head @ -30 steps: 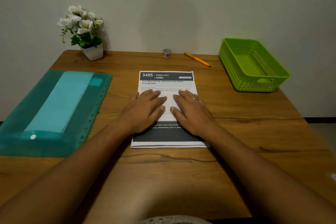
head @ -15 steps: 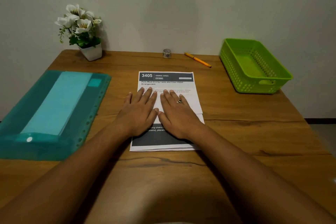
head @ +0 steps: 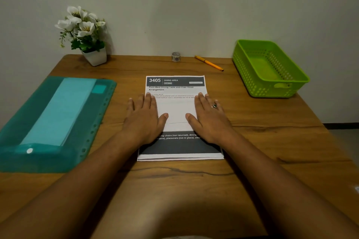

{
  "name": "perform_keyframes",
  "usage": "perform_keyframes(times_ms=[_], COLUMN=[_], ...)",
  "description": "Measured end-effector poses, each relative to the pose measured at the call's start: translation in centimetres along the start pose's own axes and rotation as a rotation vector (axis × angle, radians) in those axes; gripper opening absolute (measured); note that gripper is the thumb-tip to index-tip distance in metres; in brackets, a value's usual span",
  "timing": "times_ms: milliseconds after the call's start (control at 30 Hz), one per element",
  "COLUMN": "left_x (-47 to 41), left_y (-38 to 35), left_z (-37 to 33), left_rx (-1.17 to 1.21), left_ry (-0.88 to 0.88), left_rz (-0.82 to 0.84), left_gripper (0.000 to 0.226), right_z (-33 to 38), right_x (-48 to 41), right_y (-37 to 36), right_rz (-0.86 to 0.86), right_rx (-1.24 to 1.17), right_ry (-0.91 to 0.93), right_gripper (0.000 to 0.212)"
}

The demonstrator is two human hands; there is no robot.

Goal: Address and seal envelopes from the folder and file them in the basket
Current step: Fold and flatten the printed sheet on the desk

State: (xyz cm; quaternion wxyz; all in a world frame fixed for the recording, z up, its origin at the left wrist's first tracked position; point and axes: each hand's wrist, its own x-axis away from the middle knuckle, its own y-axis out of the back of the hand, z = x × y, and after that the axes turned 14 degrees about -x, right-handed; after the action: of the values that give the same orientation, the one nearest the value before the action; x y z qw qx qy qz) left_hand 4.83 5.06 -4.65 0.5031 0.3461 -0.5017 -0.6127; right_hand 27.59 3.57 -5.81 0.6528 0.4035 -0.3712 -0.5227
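Note:
A printed white sheet [head: 175, 87] headed "3405 Dining Area" lies flat in the middle of the wooden table [head: 194, 184]. My left hand [head: 144, 118] rests palm down on its left edge, fingers spread. On the sheet's right edge my right hand [head: 208, 117], wearing a ring, lies flat the same way. Neither hand holds anything. A translucent teal folder [head: 52, 122] with pale blue envelopes inside lies at the left. The green plastic basket [head: 270, 68] stands at the back right and looks empty. An orange pen [head: 208, 63] lies near the back edge.
A small roll of tape [head: 176, 56] stands by the wall, left of the pen. A white pot of white flowers [head: 85, 35] sits at the back left corner. The wall runs along the table's far edge.
Both hands have slid apart from the middle of the sheet to its left and right edges, staying flat on it. The sheet shifted only slightly.

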Motion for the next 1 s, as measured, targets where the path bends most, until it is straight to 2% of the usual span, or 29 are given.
perform_keyframes(times_ms=[133,200,300,400,500,767,900,1000], left_x=[-0.2,-0.6,-0.9,-0.9,-0.8,-0.7,-0.7,-0.4], left_y=[0.4,0.3,-0.5,-1.0,-1.2,-1.2,-1.1,-1.0], left_z=[-1.7,-1.3,0.8,2.4,2.4,2.3,2.3,2.4], left_rx=[0.055,0.065,0.061,0.067,0.063,0.064,0.068,0.076], left_ry=[-0.265,-0.316,-0.242,-0.152,-0.141,-0.14,-0.135,-0.122], left_rz=[-0.045,-0.044,-0.023,-0.017,-0.02,-0.037,-0.033,-0.032], left_gripper=[0.067,0.075,0.09,0.093,0.094,0.092,0.092,0.093], right_z=[0.0,-0.1,-0.2,0.1,1.0,6.1,5.0,2.8], right_x=[0.0,0.0,0.0,0.0,0.0,-0.3,-0.4,-0.3], right_y=[0.0,0.0,0.1,0.2,0.2,-2.1,-1.9,-1.0], right_rz=[-0.008,-0.01,0.0,0.009,0.014,0.035,0.042,0.05], right_rx=[0.002,0.001,-0.005,-0.002,0.033,-0.003,0.02,0.015], right_ry=[0.0,0.001,0.006,-0.011,-0.031,0.229,0.202,0.11], right_gripper=[0.077,0.077,0.077,0.078,0.079,0.067,0.071,0.079])
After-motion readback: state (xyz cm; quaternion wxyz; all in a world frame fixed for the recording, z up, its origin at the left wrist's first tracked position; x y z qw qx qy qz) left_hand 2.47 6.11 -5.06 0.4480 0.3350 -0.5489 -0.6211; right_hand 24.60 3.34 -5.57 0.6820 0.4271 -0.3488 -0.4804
